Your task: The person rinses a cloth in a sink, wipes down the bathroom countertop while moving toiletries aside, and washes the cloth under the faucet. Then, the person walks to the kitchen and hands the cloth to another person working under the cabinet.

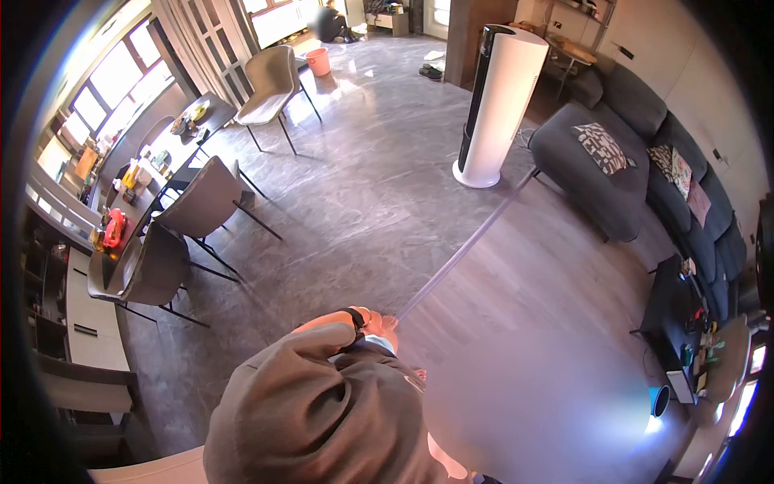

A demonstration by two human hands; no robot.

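An arm in a dark sleeve (314, 387) reaches up from the lower left, and I take it for my own. At its end my left hand (377, 323), with a black band (355, 316) on the wrist, looks curled. Just below it shows a pale blue-white thing (380, 344) that could be cloth; whether the fingers hold it is unclear. A small reddish bit of skin shows farther down, beside the sleeve, too little to identify. A large blurred patch covers the lower right, and my right hand cannot be made out.
A purifier-like white tower (504, 105) stands beside a dark sofa (588, 177). Grey chairs (201, 198) line a cluttered table (149, 189). A floor strip (468, 246) divides tile from wood. A pink bucket (318, 61) and a person (330, 28) are far back. A blue cylinder (659, 399) glows lower right.
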